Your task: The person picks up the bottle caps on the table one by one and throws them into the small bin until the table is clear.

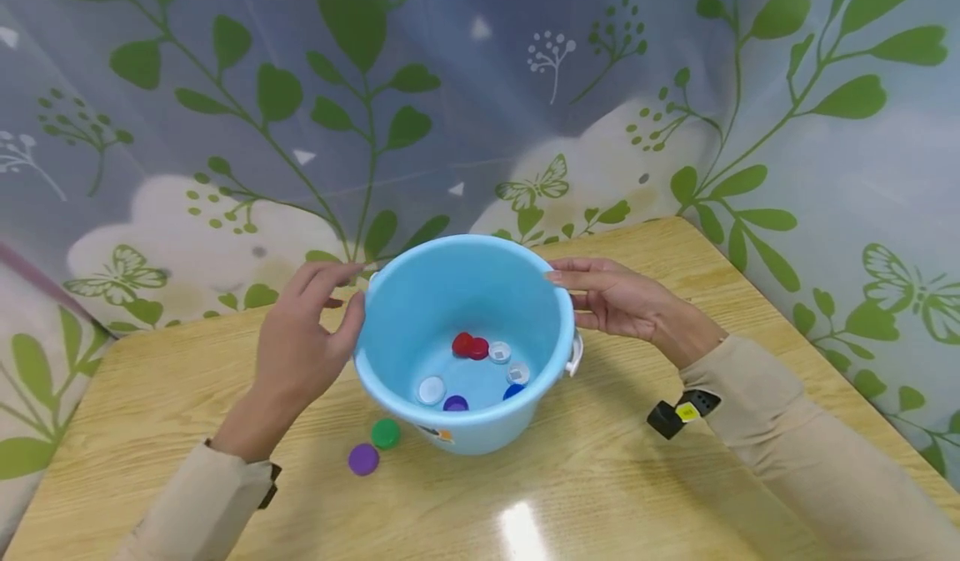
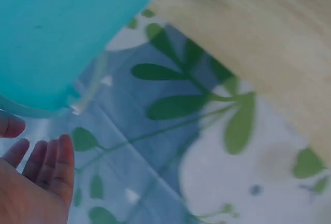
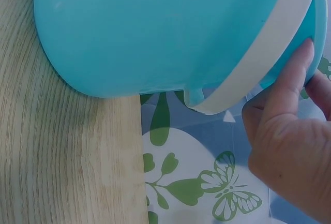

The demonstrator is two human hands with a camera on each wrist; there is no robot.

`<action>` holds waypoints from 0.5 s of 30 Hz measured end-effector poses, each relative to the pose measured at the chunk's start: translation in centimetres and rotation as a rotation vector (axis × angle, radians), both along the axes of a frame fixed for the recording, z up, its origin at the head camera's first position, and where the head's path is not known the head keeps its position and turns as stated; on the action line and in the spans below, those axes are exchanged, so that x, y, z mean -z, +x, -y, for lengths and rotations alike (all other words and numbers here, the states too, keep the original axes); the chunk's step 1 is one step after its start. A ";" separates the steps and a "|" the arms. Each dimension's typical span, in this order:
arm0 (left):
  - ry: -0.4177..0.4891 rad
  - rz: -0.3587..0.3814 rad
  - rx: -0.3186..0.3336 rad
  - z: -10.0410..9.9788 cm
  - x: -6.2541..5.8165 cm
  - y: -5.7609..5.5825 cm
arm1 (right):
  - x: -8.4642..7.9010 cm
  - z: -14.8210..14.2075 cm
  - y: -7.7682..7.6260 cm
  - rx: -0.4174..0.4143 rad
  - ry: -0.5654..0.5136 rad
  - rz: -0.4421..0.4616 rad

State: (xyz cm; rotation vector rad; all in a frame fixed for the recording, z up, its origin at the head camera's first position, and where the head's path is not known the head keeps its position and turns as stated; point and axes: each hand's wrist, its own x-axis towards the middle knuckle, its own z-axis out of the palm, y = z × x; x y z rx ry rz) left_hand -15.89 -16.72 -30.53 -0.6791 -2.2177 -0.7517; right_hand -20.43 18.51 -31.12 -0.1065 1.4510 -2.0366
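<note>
A light blue plastic bucket (image 1: 480, 438) stands on the table in the head view, its mouth facing up toward me. On its floor lie two red bottle caps (image 1: 478, 348), several white caps (image 1: 431, 390), a purple cap (image 1: 455, 403) and a partly hidden blue cap (image 1: 513, 391). My right hand (image 1: 617, 299) pinches the rim at the right, thumb over the edge and fingers outside. At the left rim, my left hand (image 1: 300, 336) has loosely bent, spread fingers, thumb close to the rim. The left wrist view shows those fingers (image 2: 63, 167) apart from the bucket.
A green cap (image 1: 386, 433) and a purple cap (image 1: 363, 459) lie on the wooden table (image 1: 600, 494), left of the bucket's base. The bucket's white handle (image 3: 258, 53) hangs along its side. A leaf-patterned cloth (image 1: 450, 127) rises behind the table.
</note>
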 end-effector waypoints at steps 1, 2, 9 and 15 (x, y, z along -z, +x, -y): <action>0.007 0.029 -0.026 0.6 0.4 0.3 | 0.0 0.1 0.0 0.000 0.002 -0.001; 0.007 0.060 -0.048 1.2 0.8 0.6 | 0.0 0.1 -0.1 -0.001 0.005 -0.002; -0.110 0.443 -0.102 4.3 4.5 3.0 | 0.1 0.1 -0.1 -0.002 -0.001 -0.002; -0.213 0.693 -0.087 5.0 7.7 5.0 | 0.1 0.1 -0.1 -0.002 0.000 0.003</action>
